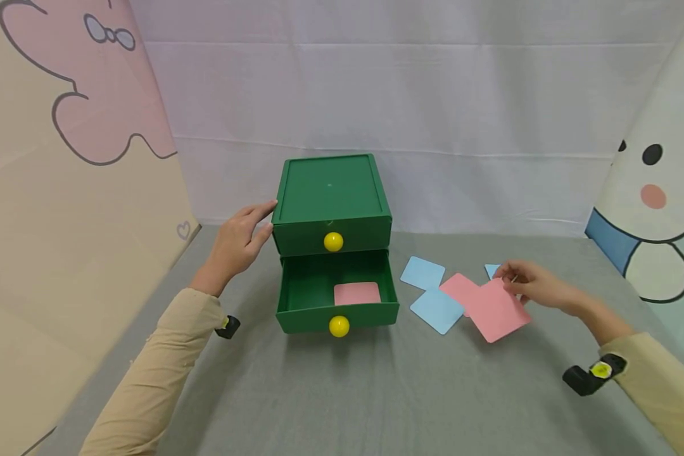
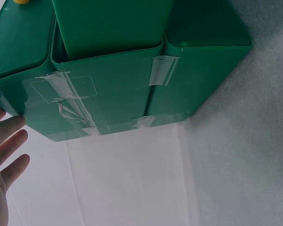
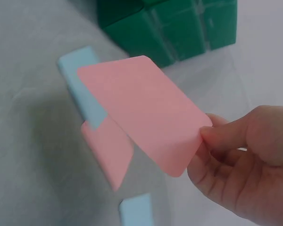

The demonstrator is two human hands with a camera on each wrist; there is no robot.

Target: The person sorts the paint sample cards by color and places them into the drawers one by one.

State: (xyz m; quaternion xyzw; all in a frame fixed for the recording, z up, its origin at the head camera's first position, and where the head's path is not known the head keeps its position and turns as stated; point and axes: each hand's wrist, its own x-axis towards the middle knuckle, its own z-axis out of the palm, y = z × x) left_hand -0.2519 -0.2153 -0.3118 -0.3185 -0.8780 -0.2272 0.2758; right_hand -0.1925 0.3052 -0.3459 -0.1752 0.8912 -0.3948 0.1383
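A pink square card is pinched at one corner between the thumb and fingers of my right hand; in the right wrist view the card is held up off the table. Fairly straight fingers of my left hand rest against the left side of a green drawer cabinet with yellow knobs. In the left wrist view, the left hand touches the cabinet's taped side. One lower drawer is pulled out, with a pink card lying inside it.
Right of the cabinet, blue cards and another pink card lie on the grey tablecloth. Part of a further blue card shows beside the right hand. A white curtain hangs behind the cabinet.
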